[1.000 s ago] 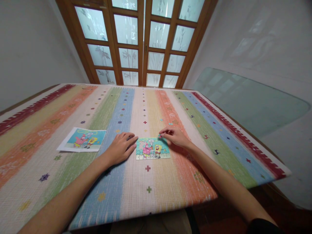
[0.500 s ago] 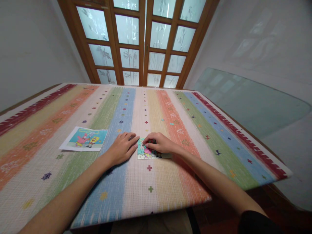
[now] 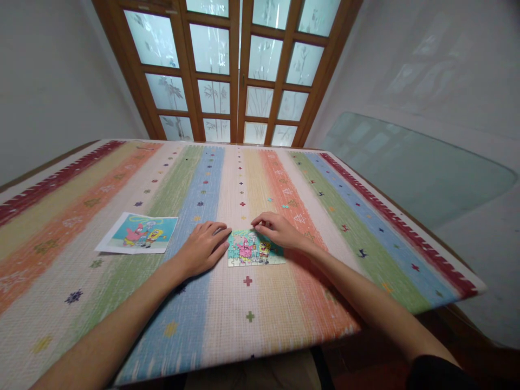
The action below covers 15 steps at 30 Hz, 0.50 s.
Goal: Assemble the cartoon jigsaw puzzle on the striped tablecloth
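Note:
A small cartoon jigsaw puzzle (image 3: pixel 252 253) lies flat near the middle of the striped tablecloth (image 3: pixel 227 184). My left hand (image 3: pixel 203 246) rests flat beside the puzzle's left edge, fingers stretched out and touching it. My right hand (image 3: pixel 276 230) sits at the puzzle's upper right corner, fingers curled with the tips pressed down on its top edge. Whether a piece is under those fingertips is hidden.
A printed picture (image 3: pixel 138 233) of the same cartoon lies to the left of my left hand. A few loose puzzle pieces (image 3: pixel 286 206) lie beyond my right hand. Wooden glass-paned doors (image 3: pixel 239 70) stand behind the table. The table's near edge runs below my forearms.
My right hand went from the puzzle's upper right onto its middle, then drew back to the top edge, uncovering the picture. My left hand has stayed in place.

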Each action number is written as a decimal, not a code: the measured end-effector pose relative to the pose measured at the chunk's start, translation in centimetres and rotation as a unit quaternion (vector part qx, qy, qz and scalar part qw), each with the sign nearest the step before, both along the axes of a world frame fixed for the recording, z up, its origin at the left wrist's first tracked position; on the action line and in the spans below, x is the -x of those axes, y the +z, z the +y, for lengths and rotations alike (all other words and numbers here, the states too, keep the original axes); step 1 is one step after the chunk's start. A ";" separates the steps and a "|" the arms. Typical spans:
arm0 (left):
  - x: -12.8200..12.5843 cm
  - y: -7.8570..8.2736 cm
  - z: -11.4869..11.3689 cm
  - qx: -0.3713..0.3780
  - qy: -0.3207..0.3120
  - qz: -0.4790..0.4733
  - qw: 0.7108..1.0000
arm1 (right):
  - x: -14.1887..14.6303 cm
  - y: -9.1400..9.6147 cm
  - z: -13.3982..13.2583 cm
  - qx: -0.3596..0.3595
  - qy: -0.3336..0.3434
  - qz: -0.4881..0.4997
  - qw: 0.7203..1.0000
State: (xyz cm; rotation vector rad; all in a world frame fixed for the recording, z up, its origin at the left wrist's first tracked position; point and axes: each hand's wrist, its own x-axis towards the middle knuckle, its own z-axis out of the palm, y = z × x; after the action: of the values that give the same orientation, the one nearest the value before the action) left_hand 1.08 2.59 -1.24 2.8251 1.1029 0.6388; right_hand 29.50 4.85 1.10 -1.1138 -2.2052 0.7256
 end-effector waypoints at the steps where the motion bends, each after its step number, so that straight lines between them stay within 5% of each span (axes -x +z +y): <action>1: 0.0 0.1 0.0 -0.001 -0.004 -0.009 1.000 | -0.9 -0.2 0.2 0.000 -0.015 0.004 1.000; 8: -0.5 1.3 -0.7 0.022 -0.109 -0.076 0.991 | -6.7 -1.9 1.0 -0.025 -0.093 0.037 0.995; 15: -0.7 1.4 -1.1 0.040 -0.152 -0.077 0.985 | -7.8 -2.7 0.4 -0.017 -0.138 0.075 0.987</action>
State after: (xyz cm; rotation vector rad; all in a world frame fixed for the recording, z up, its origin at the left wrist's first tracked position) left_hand 1.74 1.50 0.12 2.7372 0.6391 0.7475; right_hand 37.32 5.25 -1.64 -1.2706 -1.8839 0.6265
